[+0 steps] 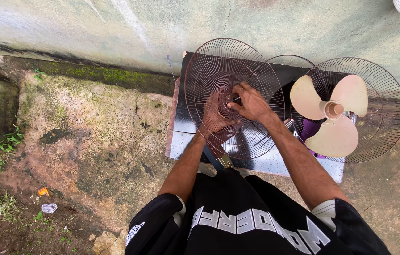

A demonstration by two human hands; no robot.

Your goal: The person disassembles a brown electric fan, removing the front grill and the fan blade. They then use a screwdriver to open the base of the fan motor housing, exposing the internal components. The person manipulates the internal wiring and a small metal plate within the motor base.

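A round wire fan guard stands tilted over a dark board in front of me. My left hand reaches under the guard and grips its centre from behind the wires. My right hand is on the centre hub from the front, fingers closed on a small part there. To the right lies a second wire guard with a beige three-blade fan propeller resting in it.
A stained concrete wall runs along the back. Mossy stone ground spreads to the left, with bits of litter in the dirt. Something purple shows under the propeller.
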